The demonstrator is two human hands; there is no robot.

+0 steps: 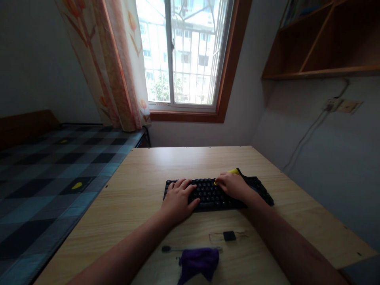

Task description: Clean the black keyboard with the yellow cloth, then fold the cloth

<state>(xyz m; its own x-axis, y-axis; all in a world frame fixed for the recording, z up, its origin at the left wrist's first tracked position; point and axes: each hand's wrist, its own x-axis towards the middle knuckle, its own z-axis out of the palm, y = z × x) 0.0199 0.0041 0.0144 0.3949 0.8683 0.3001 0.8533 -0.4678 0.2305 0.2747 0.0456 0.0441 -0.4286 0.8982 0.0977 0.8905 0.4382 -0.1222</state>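
Between the side edges of the worktop (166, 162) lies the keyboard (206, 196), the left hand (178, 200) on its left end, fingers apart. The right hand (233, 185) has fingers clamped on a yellow cloth (233, 171). The shelf (320, 73) holds blurred books (299, 10).

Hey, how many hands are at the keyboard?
2: the left hand on the left part of the keyboard, the right hand over its right part, gripping a yellow item.

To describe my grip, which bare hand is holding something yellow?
Your right hand, closed on the dark-edged yellow cloth over the black rectangular keyboard. Your left hand instead rests on the keys, fingers spread.
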